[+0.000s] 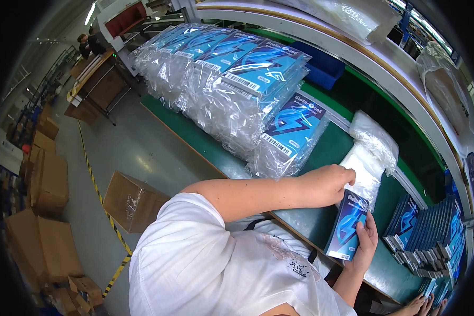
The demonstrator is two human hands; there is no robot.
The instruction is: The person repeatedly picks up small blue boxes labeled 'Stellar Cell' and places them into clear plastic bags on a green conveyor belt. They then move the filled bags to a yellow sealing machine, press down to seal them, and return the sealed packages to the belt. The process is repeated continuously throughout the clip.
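Observation:
My right hand (367, 239) grips a flat blue box (347, 226) with a lightning-bolt print, its thumb on the front face. Just above the top end of this box is my left hand (334, 184), its fingers curled in at the edge of a stack of clear plastic bags (363, 163). Whatever those fingertips pinch is hidden. The bag stack lies on the green tabletop, its far end bunched up. To the left of it sits a bagged blue box (295, 124), beside a large pile of similar boxes in clear bags (221, 68).
Rows of unbagged blue boxes (426, 231) stand on the bench to the right. Another person's hands (418, 305) touch boxes at the lower right. Behind the bench are a blue bin (321, 71) and a raised shelf (353, 39). An open carton (131, 203) stands on the floor.

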